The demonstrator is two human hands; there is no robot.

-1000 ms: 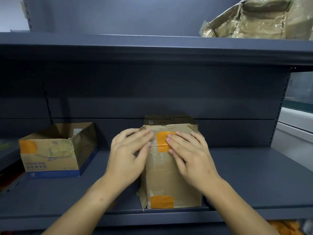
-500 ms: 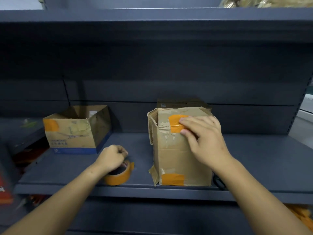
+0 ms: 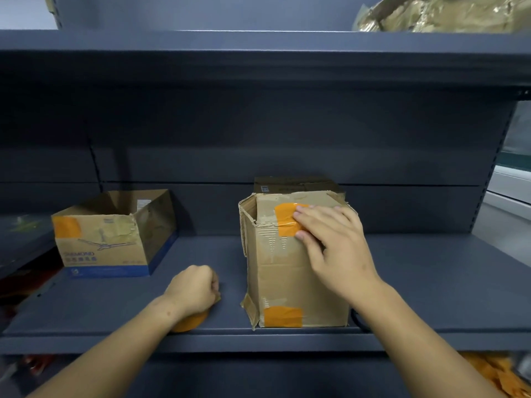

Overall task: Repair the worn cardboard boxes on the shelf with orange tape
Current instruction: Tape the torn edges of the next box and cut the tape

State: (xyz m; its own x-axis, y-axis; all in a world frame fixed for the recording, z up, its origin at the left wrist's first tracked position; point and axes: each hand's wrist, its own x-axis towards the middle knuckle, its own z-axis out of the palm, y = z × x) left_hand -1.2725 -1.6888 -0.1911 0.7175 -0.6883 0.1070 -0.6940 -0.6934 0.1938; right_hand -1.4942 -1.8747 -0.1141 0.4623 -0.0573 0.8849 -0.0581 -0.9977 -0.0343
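On the shelf (image 3: pixel 431 282): left hand (image 3: pixel 193 291), off the worn box (image 3: pixel 293 265) since a second ago, grips the orange tape roll (image 3: pixel 188 323); right hand (image 3: pixel 333 242), fingers flat, presses the fresh patch (image 3: pixel 287 221); next strip likely

the tall cardboard box (image 3: pixel 290 268) stands upright at the front edge of the dark shelf (image 3: pixel 431 282), its walls creased and its left corner flap torn and splayed outward. an orange tape patch (image 3: pixel 287 221) crosses the torn upper front; a second orange patch (image 3: pixel 283 316) covers the lower front corner, just above the shelf edge. the low open-topped box (image 3: pixel 109 239) sits on the same shelf, well apart to the left of the tall box and farther back, with an orange patch (image 3: pixel 66 226) at its upper left corner and a blue band along its base. the orange tape roll (image 3: pixel 189 323) lies on the shelf between them, near the front edge, mostly hidden.
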